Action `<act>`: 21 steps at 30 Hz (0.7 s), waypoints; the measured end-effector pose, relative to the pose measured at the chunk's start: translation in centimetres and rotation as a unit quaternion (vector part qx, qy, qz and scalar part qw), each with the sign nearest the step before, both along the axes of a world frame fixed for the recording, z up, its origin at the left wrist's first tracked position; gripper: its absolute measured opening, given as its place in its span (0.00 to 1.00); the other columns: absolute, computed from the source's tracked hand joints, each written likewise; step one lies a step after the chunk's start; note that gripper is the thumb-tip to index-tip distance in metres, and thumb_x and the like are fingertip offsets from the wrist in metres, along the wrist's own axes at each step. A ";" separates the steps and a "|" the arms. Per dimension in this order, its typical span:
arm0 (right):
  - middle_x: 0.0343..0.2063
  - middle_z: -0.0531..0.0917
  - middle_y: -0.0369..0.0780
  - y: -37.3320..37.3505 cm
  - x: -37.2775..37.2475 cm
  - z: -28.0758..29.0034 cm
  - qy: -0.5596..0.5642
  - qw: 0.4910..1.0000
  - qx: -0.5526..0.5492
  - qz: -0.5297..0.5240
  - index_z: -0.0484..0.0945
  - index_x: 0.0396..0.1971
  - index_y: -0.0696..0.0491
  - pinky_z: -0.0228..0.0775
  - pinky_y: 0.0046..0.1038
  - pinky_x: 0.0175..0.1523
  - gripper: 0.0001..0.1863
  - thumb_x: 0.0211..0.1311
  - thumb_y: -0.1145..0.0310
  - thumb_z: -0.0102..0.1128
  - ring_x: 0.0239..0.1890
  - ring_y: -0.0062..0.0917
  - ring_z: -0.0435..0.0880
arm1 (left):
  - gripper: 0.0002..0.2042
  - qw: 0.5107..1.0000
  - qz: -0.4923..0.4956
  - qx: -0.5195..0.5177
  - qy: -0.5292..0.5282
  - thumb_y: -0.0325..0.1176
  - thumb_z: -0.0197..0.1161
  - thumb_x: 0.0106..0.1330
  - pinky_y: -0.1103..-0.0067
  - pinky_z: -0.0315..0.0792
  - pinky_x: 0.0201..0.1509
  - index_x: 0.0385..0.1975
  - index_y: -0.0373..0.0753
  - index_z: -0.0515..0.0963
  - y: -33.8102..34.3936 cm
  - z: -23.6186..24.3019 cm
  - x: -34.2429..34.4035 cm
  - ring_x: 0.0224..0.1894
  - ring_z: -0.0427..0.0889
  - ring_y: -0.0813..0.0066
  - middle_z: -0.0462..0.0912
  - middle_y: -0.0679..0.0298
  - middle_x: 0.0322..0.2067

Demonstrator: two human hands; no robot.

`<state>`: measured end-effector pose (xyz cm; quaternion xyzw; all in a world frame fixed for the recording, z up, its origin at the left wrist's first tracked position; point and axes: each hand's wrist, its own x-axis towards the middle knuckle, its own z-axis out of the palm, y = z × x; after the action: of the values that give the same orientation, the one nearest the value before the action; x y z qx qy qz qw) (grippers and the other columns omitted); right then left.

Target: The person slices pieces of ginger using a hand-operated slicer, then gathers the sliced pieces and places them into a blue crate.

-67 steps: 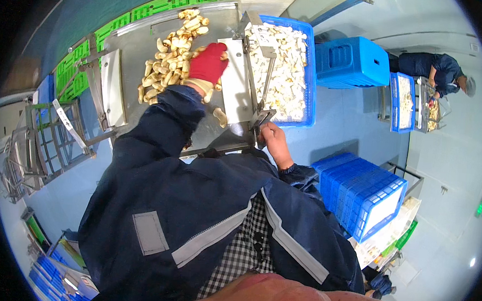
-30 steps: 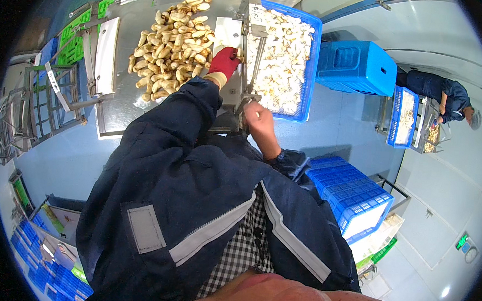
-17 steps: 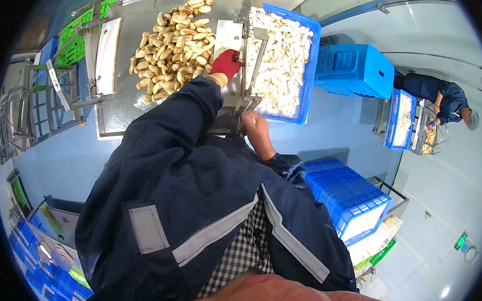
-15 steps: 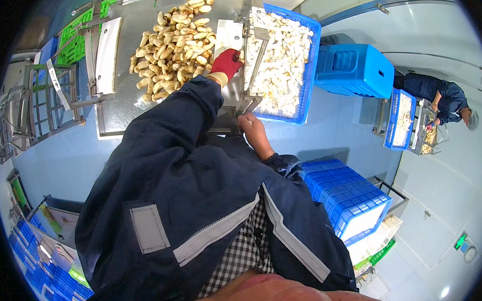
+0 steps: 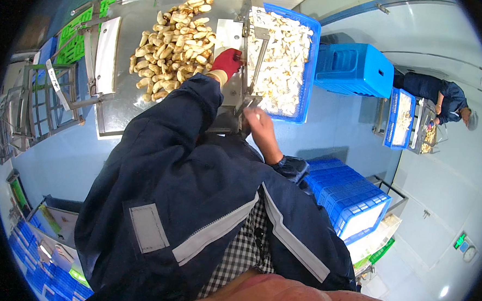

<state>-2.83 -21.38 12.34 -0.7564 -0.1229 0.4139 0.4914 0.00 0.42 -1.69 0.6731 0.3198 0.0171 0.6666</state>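
L hand (image 5: 227, 62), red glove: fingers curled, tips down by the metal cutter frame; can't tell if pinching anything, glove hides it. Sits on white board (image 5: 229, 34). R hand (image 5: 262, 132), bare, just below & right of L fingertips: fingers curled at near end of metal lever (image 5: 258, 65); handle hidden, can't tell if gripped.

Mushroom pile (image 5: 175, 51) just L of gloved fingers, whole pcs, tan/brown, loose on metal table (image 5: 115, 110); a tail of it runs fwd of fingers. R of L fingertips, past lever: blue basket (image 5: 309, 72) w/ pale mushroom slices (image 5: 281, 62).

Further R of both hands: blue bin (image 5: 354, 69). Behind-R of bare fingers: stacked blue crates (image 5: 343, 191). Far R: co-worker (image 5: 435, 92) bent over a similar setup.
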 end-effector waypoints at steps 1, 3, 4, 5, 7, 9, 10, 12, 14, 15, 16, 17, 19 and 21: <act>0.16 0.74 0.42 1.2 0.0 2.4 0.034 0.999 0.004 -0.001 0.71 0.22 0.60 0.65 0.30 0.32 0.19 0.63 0.57 0.51 0.23 0.28 0.73 | 0.16 0.999 0.022 0.042 0.002 0.30 0.63 0.56 0.77 0.75 0.33 0.45 0.36 0.73 0.8 -0.6 -0.9 0.31 0.81 0.71 0.81 0.60 0.33; 0.16 0.74 0.43 1.5 -0.1 2.8 0.063 0.998 0.008 -0.005 0.72 0.22 0.60 0.65 0.30 0.33 0.19 0.63 0.58 0.51 0.23 0.28 0.73 | 0.18 0.996 0.040 0.084 0.000 0.33 0.67 0.54 0.76 0.74 0.32 0.44 0.36 0.75 1.0 -1.3 -0.9 0.31 0.81 0.71 0.81 0.61 0.31; 0.17 0.74 0.42 1.1 -0.6 0.9 0.004 0.999 0.033 0.015 0.72 0.23 0.60 0.66 0.30 0.34 0.18 0.63 0.59 0.51 0.24 0.27 0.73 | 0.17 0.997 0.033 0.064 0.009 0.32 0.66 0.55 0.76 0.75 0.32 0.44 0.36 0.75 1.3 -1.6 -1.0 0.31 0.81 0.71 0.81 0.60 0.31; 0.17 0.74 0.42 0.5 -0.7 -1.0 -0.056 0.996 0.057 0.031 0.72 0.24 0.60 0.66 0.29 0.35 0.18 0.63 0.59 0.50 0.25 0.27 0.73 | 0.16 0.999 0.020 0.043 0.017 0.30 0.65 0.55 0.77 0.75 0.32 0.45 0.36 0.75 1.2 -1.7 -0.5 0.32 0.81 0.72 0.81 0.60 0.31; 0.18 0.74 0.43 -0.7 -1.2 -3.5 -0.043 0.998 0.027 0.031 0.72 0.25 0.60 0.66 0.29 0.36 0.17 0.63 0.60 0.50 0.25 0.28 0.73 | 0.15 1.000 0.015 0.004 -0.003 0.27 0.61 0.57 0.78 0.75 0.32 0.46 0.35 0.73 0.2 -1.0 0.4 0.31 0.81 0.72 0.81 0.60 0.33; 0.20 0.75 0.43 -0.5 -1.2 -4.4 -0.045 0.997 -0.006 0.062 0.72 0.27 0.61 0.65 0.29 0.36 0.15 0.62 0.62 0.51 0.26 0.28 0.73 | 0.14 0.996 0.031 -0.084 0.003 0.24 0.56 0.60 0.80 0.74 0.31 0.47 0.36 0.72 0.6 -0.8 0.5 0.29 0.79 0.74 0.81 0.61 0.34; 0.20 0.75 0.43 -0.8 -0.9 -4.6 -0.046 0.997 -0.005 0.062 0.72 0.27 0.61 0.65 0.29 0.36 0.15 0.62 0.62 0.51 0.26 0.28 0.73 | 0.14 0.996 0.032 -0.083 0.002 0.24 0.56 0.60 0.80 0.74 0.31 0.47 0.36 0.72 0.9 -0.6 0.7 0.29 0.79 0.74 0.81 0.61 0.34; 0.17 0.73 0.35 0.4 -1.3 -1.1 0.027 0.999 0.043 0.002 0.71 0.20 0.56 0.60 0.21 0.27 0.16 0.64 0.61 0.49 0.20 0.18 0.68 | 0.14 0.993 0.054 -0.100 0.036 0.28 0.62 0.56 0.77 0.74 0.28 0.43 0.40 0.76 1.4 -1.1 -0.7 0.28 0.81 0.73 0.82 0.62 0.30; 0.16 0.72 0.35 1.0 -0.8 0.5 0.022 0.998 0.056 -0.009 0.70 0.18 0.56 0.61 0.21 0.26 0.17 0.64 0.61 0.49 0.20 0.18 0.69 | 0.14 0.998 0.033 0.012 0.044 0.29 0.63 0.55 0.77 0.74 0.29 0.42 0.41 0.76 1.0 -0.9 -0.7 0.27 0.81 0.73 0.82 0.62 0.29; 0.16 0.73 0.37 0.9 -0.5 0.8 0.054 0.997 0.057 -0.020 0.71 0.21 0.58 0.61 0.23 0.27 0.16 0.63 0.61 0.50 0.21 0.20 0.69 | 0.14 0.997 0.043 0.009 0.056 0.29 0.64 0.55 0.77 0.75 0.30 0.43 0.41 0.76 0.5 -0.5 -0.4 0.27 0.81 0.73 0.83 0.62 0.30; 0.16 0.73 0.38 0.9 -0.4 0.8 0.086 0.994 0.059 -0.030 0.72 0.23 0.60 0.61 0.25 0.28 0.16 0.61 0.61 0.50 0.22 0.22 0.69 | 0.15 0.996 0.054 0.007 0.068 0.29 0.64 0.54 0.77 0.75 0.31 0.43 0.41 0.76 0.2 -0.1 -0.1 0.26 0.81 0.73 0.83 0.61 0.30; 0.17 0.73 0.38 0.4 -0.7 -0.7 0.057 0.996 0.073 -0.005 0.72 0.24 0.59 0.62 0.26 0.30 0.15 0.61 0.61 0.50 0.23 0.22 0.70 | 0.16 0.996 0.060 0.006 0.061 0.29 0.64 0.54 0.77 0.75 0.31 0.44 0.42 0.75 0.4 -0.2 -0.2 0.27 0.81 0.73 0.82 0.61 0.29; 0.18 0.74 0.38 -1.1 -1.4 -5.4 0.020 0.999 0.038 0.006 0.73 0.24 0.59 0.63 0.26 0.31 0.15 0.60 0.61 0.50 0.24 0.23 0.71 | 0.17 0.997 0.053 -0.003 0.055 0.29 0.64 0.53 0.76 0.75 0.32 0.45 0.42 0.75 0.4 -0.2 0.6 0.27 0.81 0.72 0.82 0.61 0.29; 0.21 0.75 0.40 -0.8 -2.0 -6.4 0.024 0.999 0.018 0.025 0.73 0.28 0.59 0.65 0.27 0.35 0.14 0.59 0.61 0.50 0.27 0.25 0.73 | 0.18 0.996 0.055 0.034 0.055 0.30 0.64 0.52 0.74 0.75 0.36 0.46 0.42 0.74 0.8 -0.3 0.0 0.31 0.82 0.66 0.82 0.60 0.30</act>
<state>-4.81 -22.19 5.91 -0.7338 -0.1375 0.4424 0.4970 0.05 1.20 -2.00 0.6765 0.3917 0.0276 0.6230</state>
